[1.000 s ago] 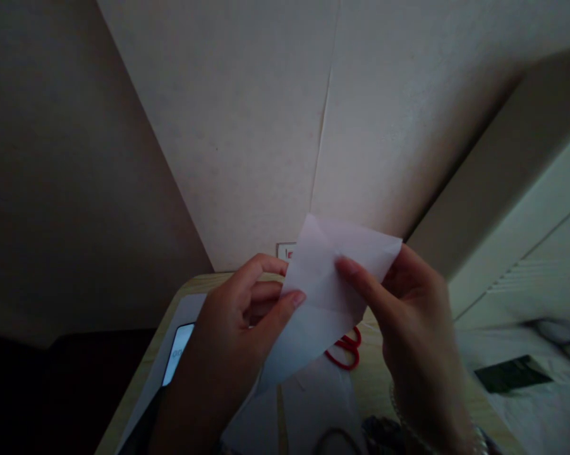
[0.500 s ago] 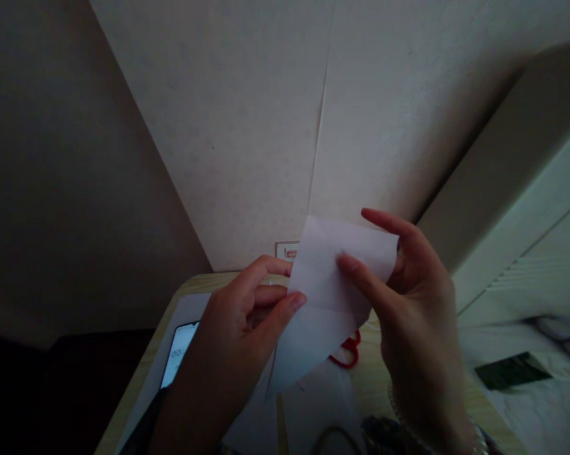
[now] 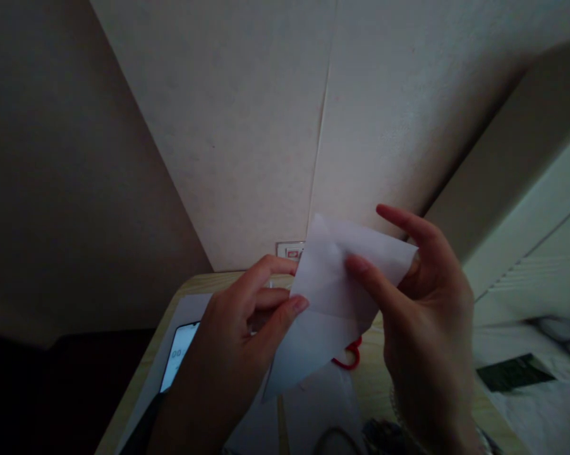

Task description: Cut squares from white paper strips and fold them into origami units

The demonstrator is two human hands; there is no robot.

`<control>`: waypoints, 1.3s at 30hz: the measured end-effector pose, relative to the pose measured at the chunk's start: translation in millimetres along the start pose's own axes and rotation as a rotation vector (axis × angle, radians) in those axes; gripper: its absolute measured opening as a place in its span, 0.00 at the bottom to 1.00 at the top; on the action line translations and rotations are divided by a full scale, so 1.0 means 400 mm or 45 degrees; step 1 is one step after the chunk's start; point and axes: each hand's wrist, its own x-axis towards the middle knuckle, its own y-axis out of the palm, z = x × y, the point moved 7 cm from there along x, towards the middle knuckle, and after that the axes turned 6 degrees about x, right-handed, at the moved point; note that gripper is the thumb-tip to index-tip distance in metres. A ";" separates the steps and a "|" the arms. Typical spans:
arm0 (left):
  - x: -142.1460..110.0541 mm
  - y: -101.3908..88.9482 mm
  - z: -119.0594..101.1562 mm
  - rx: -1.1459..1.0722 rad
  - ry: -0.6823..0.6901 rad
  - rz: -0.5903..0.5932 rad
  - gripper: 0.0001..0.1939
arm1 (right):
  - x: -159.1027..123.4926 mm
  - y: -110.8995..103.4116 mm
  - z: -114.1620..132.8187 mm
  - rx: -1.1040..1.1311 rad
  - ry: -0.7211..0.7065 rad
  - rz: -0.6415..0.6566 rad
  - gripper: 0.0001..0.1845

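A white sheet of paper (image 3: pixel 323 297) with a faint crosswise crease is held up above the wooden table between both hands. My left hand (image 3: pixel 237 335) pinches its left edge, thumb in front and fingers behind. On the right side my right hand (image 3: pixel 422 309) grips the paper, its thumb pressed on the front face and the index finger raised off the edge. The other right fingers are partly hidden behind the sheet. Below the paper shows a red loop (image 3: pixel 354 357), like a scissors handle; the rest of it is covered.
A phone (image 3: pixel 177 354) with a lit screen showing digits lies at the left on white paper (image 3: pixel 193 306). The wooden table (image 3: pixel 375 379) meets a wall with a socket plate (image 3: pixel 289 251). At the far right are a dark green rectangle (image 3: pixel 515 373) and glasses (image 3: pixel 557 332).
My right hand has moved slightly right, and the paper's upper right corner has shifted with it. My left hand keeps its pinch almost in place.
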 end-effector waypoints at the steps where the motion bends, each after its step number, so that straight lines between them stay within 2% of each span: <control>1: -0.001 -0.001 0.001 -0.004 -0.018 -0.013 0.05 | -0.001 0.000 0.003 -0.016 -0.013 -0.002 0.23; 4: 0.000 0.000 0.002 -0.016 -0.018 -0.015 0.05 | -0.006 -0.002 0.010 -0.067 -0.046 -0.026 0.24; 9: 0.002 -0.004 0.000 0.009 0.107 -0.021 0.07 | -0.009 -0.012 0.014 -0.129 -0.092 -0.061 0.25; 15: -0.001 -0.002 0.009 0.033 0.081 0.007 0.06 | -0.004 -0.015 0.013 -0.170 -0.127 -0.038 0.27; 19: 0.008 0.005 0.010 -0.003 0.136 0.026 0.05 | -0.011 -0.014 0.030 -0.239 -0.269 -0.108 0.28; 21: 0.011 0.005 0.012 -0.046 0.123 0.008 0.04 | -0.018 -0.003 0.037 -0.269 -0.366 -0.073 0.29; 23: 0.010 0.003 0.012 -0.088 0.095 -0.009 0.05 | -0.024 0.016 0.034 -0.277 -0.420 0.037 0.32; 26: 0.004 -0.001 0.009 -0.200 0.037 -0.053 0.05 | -0.024 0.033 0.017 -0.243 -0.387 0.153 0.36; 29: -0.003 -0.011 0.007 -0.337 -0.004 -0.141 0.06 | -0.020 0.029 0.006 -0.196 -0.327 0.140 0.33; 31: -0.005 -0.018 0.005 -0.364 -0.001 -0.185 0.08 | -0.022 0.025 0.010 -0.208 -0.372 0.128 0.28; 34: -0.004 -0.018 0.008 -0.355 -0.026 -0.164 0.10 | -0.039 0.019 0.033 -0.435 -0.586 0.052 0.25; 36: -0.001 -0.014 0.011 -0.341 -0.057 -0.127 0.10 | -0.051 0.020 0.044 -0.649 -0.709 0.012 0.26; 39: 0.001 -0.013 0.013 -0.305 -0.070 -0.120 0.08 | -0.060 0.040 0.044 -0.795 -0.777 0.144 0.32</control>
